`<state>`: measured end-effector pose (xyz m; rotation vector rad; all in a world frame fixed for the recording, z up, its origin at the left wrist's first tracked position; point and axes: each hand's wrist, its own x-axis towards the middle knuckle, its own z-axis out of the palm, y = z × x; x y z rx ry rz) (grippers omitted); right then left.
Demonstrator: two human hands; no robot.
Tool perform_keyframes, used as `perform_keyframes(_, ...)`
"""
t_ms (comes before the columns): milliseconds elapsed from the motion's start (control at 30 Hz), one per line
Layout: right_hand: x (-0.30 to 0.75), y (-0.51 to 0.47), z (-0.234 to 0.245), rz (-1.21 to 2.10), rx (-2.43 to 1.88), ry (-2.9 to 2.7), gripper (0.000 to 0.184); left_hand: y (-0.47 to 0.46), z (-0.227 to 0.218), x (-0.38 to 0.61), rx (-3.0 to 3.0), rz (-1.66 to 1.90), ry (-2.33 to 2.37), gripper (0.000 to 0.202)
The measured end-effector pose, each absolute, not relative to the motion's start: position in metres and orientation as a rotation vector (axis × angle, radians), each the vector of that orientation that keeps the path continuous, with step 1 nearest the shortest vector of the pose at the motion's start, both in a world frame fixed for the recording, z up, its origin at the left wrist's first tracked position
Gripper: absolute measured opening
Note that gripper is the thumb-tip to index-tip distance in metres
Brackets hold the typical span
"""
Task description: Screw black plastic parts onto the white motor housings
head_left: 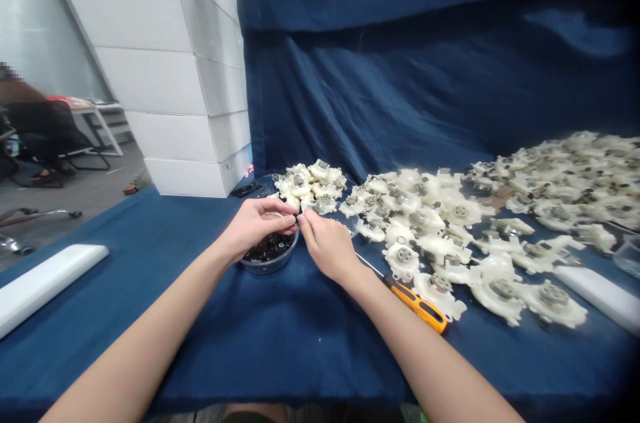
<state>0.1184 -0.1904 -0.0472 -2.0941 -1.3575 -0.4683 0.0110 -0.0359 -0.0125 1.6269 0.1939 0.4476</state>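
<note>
My left hand (261, 223) and my right hand (325, 240) meet above a clear round bowl (266, 268) filled with small dark parts. Both hands have their fingers pinched together, fingertips nearly touching. Between them shows a tiny dark piece (299, 216), too small to name; it touches the fingertips of both hands. Beside my right forearm lies a screwdriver (417, 306) with an orange and black handle, its shaft partly hidden by my right wrist. Behind the bowl sits a small heap of cream plastic housings (315, 184).
A large pile of similar cream housings (420, 200) spreads to the right, with another pile (585, 176) farther back. Stacked white boxes (185, 83) stand at the back left. White blocks lie at the left (55, 280) and right (597, 293). A seated person appears far left.
</note>
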Motion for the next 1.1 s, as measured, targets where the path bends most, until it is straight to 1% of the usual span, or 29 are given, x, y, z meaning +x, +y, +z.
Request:
perform_keyframes(267, 0.116, -0.19, -0.047, -0.381, -2.051, -1.297, 0.04, -0.034, -0.012, 0.01, 1.693, 0.487, 0.189, 0.037)
perform_keyframes(633, 0.119, -0.192, -0.041, -0.244, -1.944, -1.316, 0.051, -0.037, -0.01, 0.011, 1.741, 0.465, 0.066, 0.042)
perform_keyframes(700, 0.119, -0.194, -0.039, -0.267, -1.956, -1.314, 0.047, -0.037, -0.01, 0.011, 1.733, 0.488, 0.097, 0.042)
perform_keyframes(867, 0.118, -0.199, -0.037, -0.375, -1.917, -1.258, 0.028, -0.036, -0.01, 0.01, 1.707, 0.568, 0.188, 0.043)
perform_keyframes(1100, 0.122, -0.198, -0.043, -0.563, -1.863, -1.3, 0.026, -0.036, -0.011, 0.01, 1.681, 0.527, 0.212, 0.039)
